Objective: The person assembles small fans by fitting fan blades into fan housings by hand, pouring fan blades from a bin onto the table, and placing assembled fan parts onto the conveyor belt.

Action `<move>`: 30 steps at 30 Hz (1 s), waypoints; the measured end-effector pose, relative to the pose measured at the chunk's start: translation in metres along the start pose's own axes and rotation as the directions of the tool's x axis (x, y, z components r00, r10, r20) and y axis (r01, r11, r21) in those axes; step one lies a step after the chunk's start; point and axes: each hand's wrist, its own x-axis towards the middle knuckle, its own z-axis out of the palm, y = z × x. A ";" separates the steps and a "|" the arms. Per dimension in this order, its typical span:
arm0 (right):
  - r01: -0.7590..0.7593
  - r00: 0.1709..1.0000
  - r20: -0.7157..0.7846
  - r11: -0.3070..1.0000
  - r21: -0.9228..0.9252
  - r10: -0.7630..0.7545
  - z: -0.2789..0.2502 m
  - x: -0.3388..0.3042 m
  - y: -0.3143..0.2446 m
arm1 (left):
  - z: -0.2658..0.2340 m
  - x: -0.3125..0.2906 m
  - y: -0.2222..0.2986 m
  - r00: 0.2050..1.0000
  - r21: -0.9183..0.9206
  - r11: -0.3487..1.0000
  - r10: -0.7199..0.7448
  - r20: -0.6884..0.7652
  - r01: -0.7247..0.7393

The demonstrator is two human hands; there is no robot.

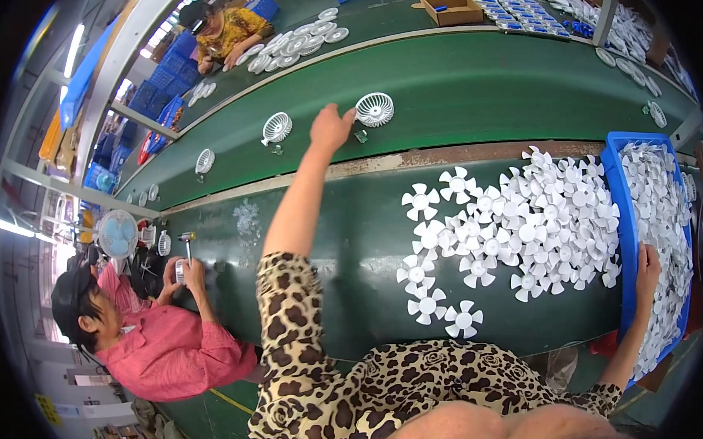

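White slatted housing (377, 110) is on the far green belt (480, 92), just right of the left hand (331, 130). Left fingers are at its left rim; can't tell if they're gripping or only touching. Right hand (648, 272) is at the near-right blue bin (621, 206), fingers by its left rim; grip unclear. Housing looks like thin moulded plastic — likely light, fairly stiff, smooth enough to skid on the belt. Take it by the solid rim, not the slats, which could crack. Small green part (361, 135) sits just on its near side; can't see if it's tethered, so lift gently. White fan blades (533, 226) on the table (341, 296) look light too — hold by the hub, blades may flex.
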 end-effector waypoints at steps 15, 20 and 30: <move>-0.095 0.995 -0.009 0.995 -0.020 0.095 -0.012 -0.009 0.025 | 0.018 0.046 -0.175 0.977 0.431 0.902 -0.079 0.196 -0.013; -0.075 0.993 -0.093 0.997 -0.022 0.072 -0.002 -0.007 -0.031 | 0.016 0.020 -0.164 0.989 0.069 0.993 0.102 -0.108 -0.095; -0.132 0.991 -0.044 0.939 -0.316 0.125 -0.078 -0.052 -0.008 | -0.097 -0.127 -0.107 0.975 -0.059 0.981 0.192 0.109 -0.186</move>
